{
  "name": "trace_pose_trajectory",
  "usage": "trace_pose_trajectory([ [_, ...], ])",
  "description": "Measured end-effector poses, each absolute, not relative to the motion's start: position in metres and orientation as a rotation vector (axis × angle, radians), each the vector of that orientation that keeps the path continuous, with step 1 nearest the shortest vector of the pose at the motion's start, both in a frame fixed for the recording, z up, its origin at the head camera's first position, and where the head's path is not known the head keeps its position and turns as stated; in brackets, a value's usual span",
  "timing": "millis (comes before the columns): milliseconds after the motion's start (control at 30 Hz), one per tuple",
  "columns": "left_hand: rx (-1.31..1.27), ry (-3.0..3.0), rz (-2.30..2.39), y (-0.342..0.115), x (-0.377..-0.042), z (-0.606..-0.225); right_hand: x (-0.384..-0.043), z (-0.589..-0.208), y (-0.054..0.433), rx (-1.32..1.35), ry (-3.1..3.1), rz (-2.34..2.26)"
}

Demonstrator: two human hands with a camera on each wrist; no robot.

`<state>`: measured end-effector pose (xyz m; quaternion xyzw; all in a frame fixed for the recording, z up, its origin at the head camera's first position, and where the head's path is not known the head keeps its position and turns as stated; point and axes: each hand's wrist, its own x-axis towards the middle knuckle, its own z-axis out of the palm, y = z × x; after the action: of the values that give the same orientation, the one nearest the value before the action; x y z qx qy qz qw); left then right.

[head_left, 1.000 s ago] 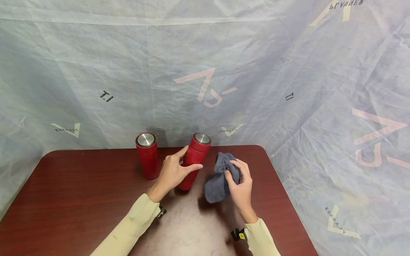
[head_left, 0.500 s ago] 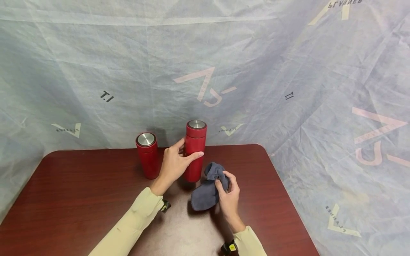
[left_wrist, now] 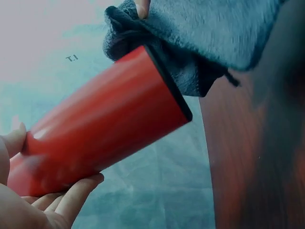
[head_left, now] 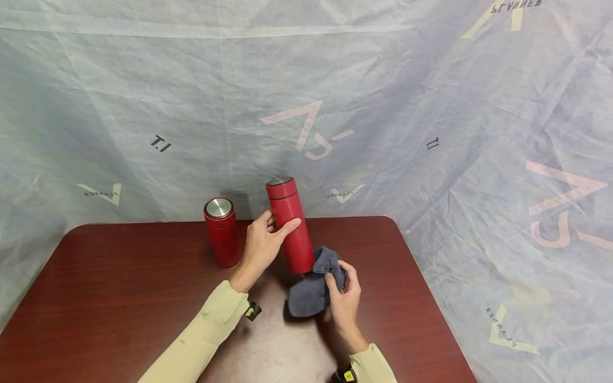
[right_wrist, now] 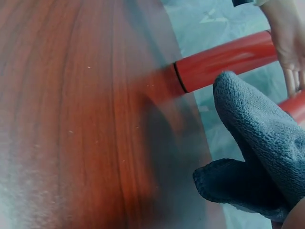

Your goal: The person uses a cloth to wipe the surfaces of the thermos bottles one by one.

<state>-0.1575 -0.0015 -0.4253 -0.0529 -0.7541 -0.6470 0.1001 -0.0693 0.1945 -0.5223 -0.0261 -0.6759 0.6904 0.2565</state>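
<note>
My left hand (head_left: 261,242) grips a red thermos bottle (head_left: 292,226) round its middle, thumb across the front. The bottle leans, its silver-topped lid to the upper left. Its black-edged base (left_wrist: 169,83) is right at the opening of a fuzzy grey-blue cloth pouch (head_left: 308,295). My right hand (head_left: 346,298) pinches this pouch between thumb and fingers, at its gathered upper part. In the left wrist view a short dark cord end (left_wrist: 232,78) hangs from the cloth. In the right wrist view the pouch (right_wrist: 262,133) covers most of the held bottle.
A second red thermos bottle (head_left: 222,239) stands upright to the left of my left hand, with a silver lid top. The dark red wooden table (head_left: 119,298) ends at a grey fabric curtain (head_left: 191,106) behind and to the right.
The bottle rises from the table and swings from leaning right to leaning left, its base moving toward the pouch. My right hand brings the pouch leftward, close to the bottle. The second bottle stays put.
</note>
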Motion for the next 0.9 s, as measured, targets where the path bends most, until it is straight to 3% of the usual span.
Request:
trace_pose_trajectory([
  [900,-0.039,-2.275,-1.908,0.003,-0.165,-0.435,-0.05,-0.54,0.159,0.215,-1.666,1.748],
])
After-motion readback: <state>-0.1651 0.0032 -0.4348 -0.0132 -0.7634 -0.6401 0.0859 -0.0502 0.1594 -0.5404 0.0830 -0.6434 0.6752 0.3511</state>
